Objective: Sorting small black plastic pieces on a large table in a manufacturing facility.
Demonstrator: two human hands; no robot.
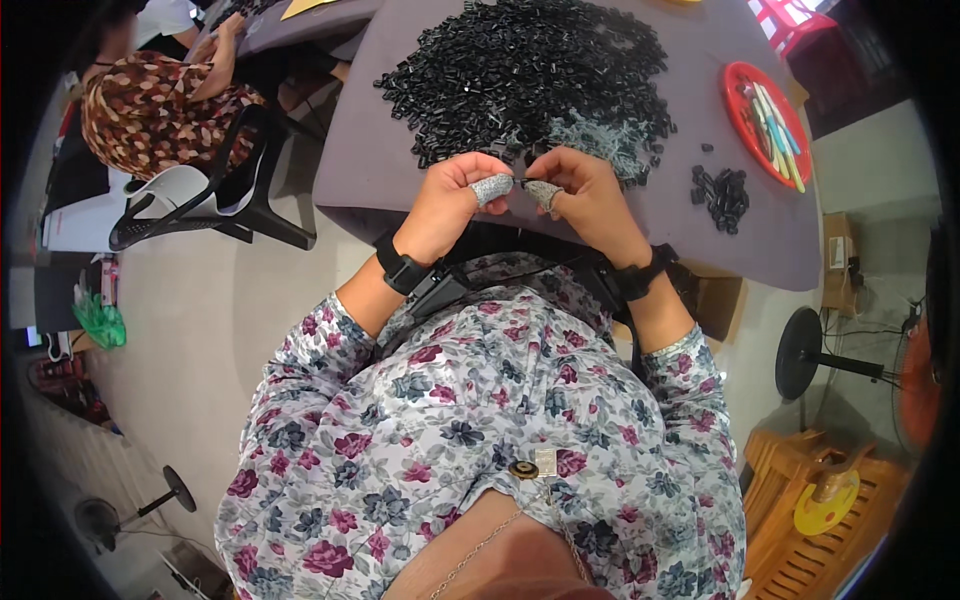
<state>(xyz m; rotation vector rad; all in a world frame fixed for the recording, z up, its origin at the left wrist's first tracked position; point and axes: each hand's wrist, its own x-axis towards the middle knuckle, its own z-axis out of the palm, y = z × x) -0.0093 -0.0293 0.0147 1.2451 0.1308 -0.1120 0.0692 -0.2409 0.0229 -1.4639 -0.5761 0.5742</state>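
Observation:
My left hand (455, 200) and my right hand (590, 190) meet just over the table's near edge, thumbs and fingers pinched. A tiny black plastic piece (518, 181) spans the small gap between the fingertips, and both hands grip it. Its exact kind is too small to make out. Grey knitted covers wrap both thumbs. Just beyond my hands spreads a big heap of small black plastic pieces (520, 75). On its near right part lies a tangle of thin grey-green bits (605, 145), close to my right fingers.
To the right on the grey-covered table (680, 245) lie a smaller pile of black pieces (720, 198) and a red plastic basket (738, 105) holding several long-handled tools. Another person (165, 115) sits at the left near a black-and-white chair (215, 195). A wooden slatted chair (825, 520) stands lower right.

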